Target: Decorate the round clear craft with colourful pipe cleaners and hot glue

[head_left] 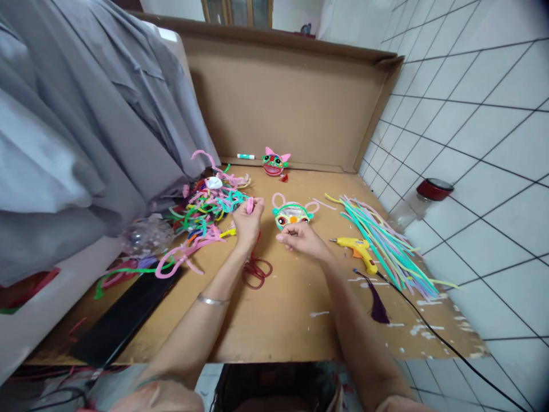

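Observation:
My left hand (249, 223) is closed around a small curled piece of pink pipe cleaner (250, 205), raised over the middle of the table. Below it lies a looped dark red cord (256, 273), one strand running up toward that hand. My right hand (302, 241) has its fingers curled together just in front of an animal-face craft (294, 213); whatever it may hold is hidden. That craft has a green rim, round eyes, an orange nose and pink loop ears, and the hand covers its lower part. A finished-looking face craft (274, 163) with pink pointed ears stands farther back.
Tangled pipe cleaners (210, 200) lie at left, beside a clear plastic bag (148, 236) and a black flat object (128, 315). At right are straight pipe cleaners (386, 246), a yellow glue gun (358, 252) with its cord, a purple tassel (378, 306) and a red-lidded jar (433, 190).

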The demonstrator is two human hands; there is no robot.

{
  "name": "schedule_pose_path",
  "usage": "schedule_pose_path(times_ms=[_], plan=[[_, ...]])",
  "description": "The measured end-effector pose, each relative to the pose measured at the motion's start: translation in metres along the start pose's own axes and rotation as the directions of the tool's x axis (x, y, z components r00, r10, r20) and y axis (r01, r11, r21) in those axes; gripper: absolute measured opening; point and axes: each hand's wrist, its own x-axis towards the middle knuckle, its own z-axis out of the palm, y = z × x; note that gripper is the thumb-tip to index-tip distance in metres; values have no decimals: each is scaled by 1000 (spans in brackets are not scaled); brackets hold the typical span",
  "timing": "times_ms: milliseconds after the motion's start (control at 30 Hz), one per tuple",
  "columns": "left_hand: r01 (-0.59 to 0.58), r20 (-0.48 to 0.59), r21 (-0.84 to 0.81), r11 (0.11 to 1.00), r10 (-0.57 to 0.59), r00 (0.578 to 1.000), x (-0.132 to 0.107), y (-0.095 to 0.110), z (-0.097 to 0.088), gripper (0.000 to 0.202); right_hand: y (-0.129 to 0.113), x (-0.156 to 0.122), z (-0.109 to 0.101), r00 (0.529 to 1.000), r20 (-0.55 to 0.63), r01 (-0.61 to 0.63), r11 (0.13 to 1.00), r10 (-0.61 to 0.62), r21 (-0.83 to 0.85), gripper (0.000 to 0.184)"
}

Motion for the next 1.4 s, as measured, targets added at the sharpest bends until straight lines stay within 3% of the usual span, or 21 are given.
schedule_pose_path(times_ms=[100, 233, 333, 433, 633, 767, 933, 1400], plan=[[-90, 0, 16, 996, 90, 996, 14, 0, 7, 19, 3, 2, -3, 987, -142, 76, 997, -77, -11, 21], [-115, -30, 86, 990, 118, 993, 24, -9, 18, 16, 1, 8, -17, 873, -421, 165, 962, -245, -217, 15], [-81, -27, 114, 990, 84, 996, 27, -17, 25, 16, -4, 20, -28, 811, -444, 146, 866, -381, -478, 15], [-49, -19, 150, 987, 52, 998, 28, -22, 29, 20, -8, 39, -34, 793, -405, 98, 752, -454, -652, 15], [12, 44, 274, 962, -25, 999, 28, -23, 33, 24, -8, 77, -37, 850, -328, -43, 567, -412, -823, 18], [-5, 88, 296, 955, -22, 996, 27, -25, 36, 18, -9, 87, -36, 892, -316, -113, 520, -322, -847, 23], [14, 98, 314, 949, -47, 994, 27, -27, 39, 15, -10, 93, -35, 913, -336, -186, 498, -230, -847, 23], [25, 100, 317, 948, -59, 993, 27, -31, 39, 21, -10, 91, -29, 929, -241, -132, 355, -282, -926, 25]])
